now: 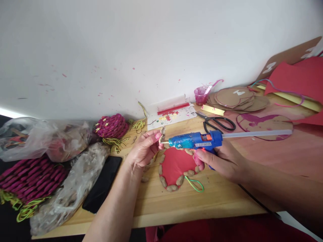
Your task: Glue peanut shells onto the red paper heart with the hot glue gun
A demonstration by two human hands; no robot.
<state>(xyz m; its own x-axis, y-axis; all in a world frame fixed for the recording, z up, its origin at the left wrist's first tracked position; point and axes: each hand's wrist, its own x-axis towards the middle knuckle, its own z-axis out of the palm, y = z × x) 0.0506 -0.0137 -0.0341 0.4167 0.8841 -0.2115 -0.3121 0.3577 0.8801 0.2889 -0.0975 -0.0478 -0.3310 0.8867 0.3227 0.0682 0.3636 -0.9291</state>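
My right hand [222, 161] grips a blue glue gun [196, 140] with a long clear glue stick [254, 134] jutting from its back. Its nozzle points left at a peanut shell [163, 133] pinched in the fingers of my left hand [145, 148]. Below both hands lies a red disc [175, 164] on the wooden table [161, 205], with several peanut shells glued round its edge and a green loop [195, 184] at its lower right.
Black scissors [218, 122], a pink cup [201, 95], cardboard circles [237, 98] and red paper [297, 79] lie at the back right. A black phone [103, 183], plastic bags [73, 188] and magenta woven pieces [112, 125] crowd the left. A white wall rises behind.
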